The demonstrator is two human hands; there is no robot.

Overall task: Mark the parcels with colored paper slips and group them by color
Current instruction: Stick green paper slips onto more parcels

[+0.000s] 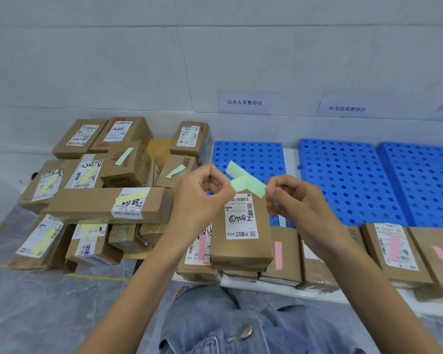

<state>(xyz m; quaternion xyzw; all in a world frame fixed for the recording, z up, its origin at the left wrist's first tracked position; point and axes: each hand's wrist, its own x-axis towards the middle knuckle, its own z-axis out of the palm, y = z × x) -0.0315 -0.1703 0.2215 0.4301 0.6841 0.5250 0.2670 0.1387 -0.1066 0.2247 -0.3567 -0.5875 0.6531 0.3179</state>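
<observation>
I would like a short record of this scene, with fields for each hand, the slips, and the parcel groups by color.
left hand: pinches the green slips at one end
right hand: pinches their other end
unmarked parcel: under the hands, label up, atop the front row
yellow-slip parcels: left pile, near side
green-slip parcels: left pile, far side
pink-slip parcels: front row
blue pallets: behind the front row

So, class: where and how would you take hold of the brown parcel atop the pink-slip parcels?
Probably across its narrow width, coming from above: the brown parcel lies flat on the pink-slip parcels, long sides exposed. The left hand and right hand pinch green slips; free one first.
</observation>
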